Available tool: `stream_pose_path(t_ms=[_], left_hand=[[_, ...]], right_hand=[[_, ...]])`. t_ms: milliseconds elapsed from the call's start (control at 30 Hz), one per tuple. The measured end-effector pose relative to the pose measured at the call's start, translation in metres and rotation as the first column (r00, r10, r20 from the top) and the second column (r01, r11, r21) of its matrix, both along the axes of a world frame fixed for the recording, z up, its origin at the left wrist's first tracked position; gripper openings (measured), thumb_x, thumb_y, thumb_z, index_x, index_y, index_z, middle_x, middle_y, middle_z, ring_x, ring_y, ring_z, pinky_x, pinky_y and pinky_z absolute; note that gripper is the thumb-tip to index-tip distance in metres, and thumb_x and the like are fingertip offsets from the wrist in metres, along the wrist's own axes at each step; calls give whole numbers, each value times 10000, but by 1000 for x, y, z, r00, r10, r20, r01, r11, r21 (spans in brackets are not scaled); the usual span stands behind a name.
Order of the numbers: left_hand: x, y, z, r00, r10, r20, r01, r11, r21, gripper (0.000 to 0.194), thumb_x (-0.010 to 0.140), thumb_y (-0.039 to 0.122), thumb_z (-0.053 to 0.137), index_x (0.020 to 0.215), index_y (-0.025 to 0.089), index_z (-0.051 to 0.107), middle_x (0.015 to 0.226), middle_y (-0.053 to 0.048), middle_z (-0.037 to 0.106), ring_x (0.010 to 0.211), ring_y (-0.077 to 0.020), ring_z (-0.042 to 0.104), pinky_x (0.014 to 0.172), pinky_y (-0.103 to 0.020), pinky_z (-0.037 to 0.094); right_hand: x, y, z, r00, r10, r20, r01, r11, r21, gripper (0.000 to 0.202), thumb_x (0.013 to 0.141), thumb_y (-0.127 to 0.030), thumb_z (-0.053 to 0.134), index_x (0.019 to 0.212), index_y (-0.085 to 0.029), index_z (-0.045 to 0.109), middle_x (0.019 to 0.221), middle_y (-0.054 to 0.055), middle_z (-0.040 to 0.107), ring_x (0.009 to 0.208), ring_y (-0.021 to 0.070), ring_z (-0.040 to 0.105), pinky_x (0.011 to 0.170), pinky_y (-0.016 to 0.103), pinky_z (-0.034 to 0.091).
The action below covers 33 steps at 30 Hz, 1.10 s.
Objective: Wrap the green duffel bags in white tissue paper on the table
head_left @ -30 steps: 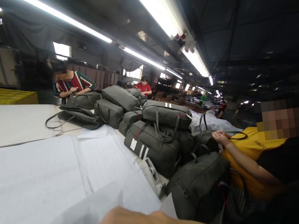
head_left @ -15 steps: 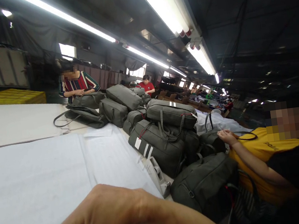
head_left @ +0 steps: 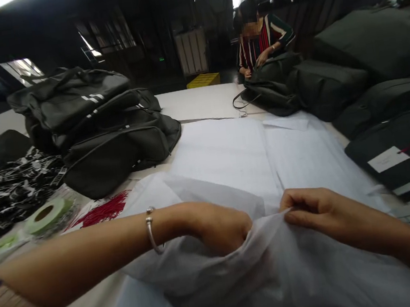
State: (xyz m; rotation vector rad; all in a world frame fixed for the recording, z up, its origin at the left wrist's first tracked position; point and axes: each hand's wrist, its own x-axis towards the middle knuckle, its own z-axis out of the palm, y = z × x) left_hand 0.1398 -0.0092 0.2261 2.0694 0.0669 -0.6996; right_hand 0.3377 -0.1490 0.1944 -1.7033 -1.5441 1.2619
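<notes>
A thin, translucent white plastic bag (head_left: 230, 286) is bunched up in front of me. My left hand (head_left: 224, 229), with a silver bracelet at the wrist, reaches into its mouth, and its curled fingers hold the film; the fingertips are partly hidden by it. Between thumb and fingers, my right hand (head_left: 310, 207) pinches the rim of the same bag a little to the right. Beneath and beyond both hands lie flat white sheets (head_left: 222, 146) of similar film, stacked on the table.
Dark grey bags are piled at the left (head_left: 114, 150) and the right (head_left: 332, 86), one with a white tag (head_left: 389, 158). Red strings (head_left: 108, 209), a roll of pale green tape (head_left: 49, 214) and black buckles or straps (head_left: 5, 187) lie at left. Across the table, a person in stripes (head_left: 265, 40) handles a bag.
My view has swung left and down from the right-hand bag pile and the person in yellow. Both hands now show, holding the bag; earlier just one hand was visible, low over the sheets.
</notes>
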Motion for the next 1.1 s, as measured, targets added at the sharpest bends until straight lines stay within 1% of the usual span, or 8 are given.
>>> stream_pose_path(t_ms=[133,233,367,467,667,900,967,1100], left_hand=[[-20,31,20,999,47,8,-46,996,-77,277,961,317,454,1033,162,673,924,1,658,889,-162,589,794,-233,457],[-47,49,38,992,87,-95,-95,992,-82,380,901,449,574,1167,185,637,1011,-17,678,914,-183,604,782,-226,463],[-80,66,50,946,267,-185,-216,942,256,325,739,394,750,981,188,685,822,22,666,732,-166,585,601,-197,419],[-102,79,46,931,345,-117,-282,885,370,153,793,323,666,798,171,659,724,28,611,691,-156,554,589,-201,396],[-142,98,35,850,513,-118,-475,844,250,163,791,315,627,784,153,603,764,30,573,742,-154,540,633,-182,400],[-149,116,16,782,622,36,-582,709,397,300,896,371,494,742,114,516,653,78,404,647,-58,406,597,-132,290],[-149,121,8,801,583,137,-557,641,527,303,892,402,511,833,114,584,694,71,489,689,-83,467,634,-151,337],[-136,88,7,717,350,602,-691,243,681,280,917,410,541,1023,172,641,974,-6,628,899,-200,576,846,-319,439]], right_hand=[[5,0,-9,1000,-10,20,10,1000,1,295,917,-470,531,810,-199,580,781,11,594,731,166,536,639,254,441],[11,0,-14,999,-22,-23,22,999,-35,334,903,-519,542,820,-198,582,790,21,589,734,174,532,639,265,442],[17,1,-20,989,-65,-135,51,993,-102,364,849,-552,616,807,-192,594,718,-5,540,648,136,473,570,239,387],[19,1,-21,965,-110,-239,71,983,-168,378,821,-561,658,803,-190,587,688,-23,531,614,114,453,544,224,357],[17,3,-17,949,-145,-279,88,975,-205,390,777,-551,699,768,-188,559,694,-22,529,616,113,454,552,234,346],[15,6,-15,966,-153,-207,119,979,-165,368,727,-525,723,758,-174,620,717,-11,573,653,129,491,603,254,376],[15,7,-17,974,-145,-175,119,981,-155,356,726,-513,725,761,-169,643,715,-9,586,655,131,501,606,253,383],[18,11,-21,975,-152,-160,129,981,-147,342,707,-496,746,749,-169,657,708,-8,602,641,129,506,582,237,378]])
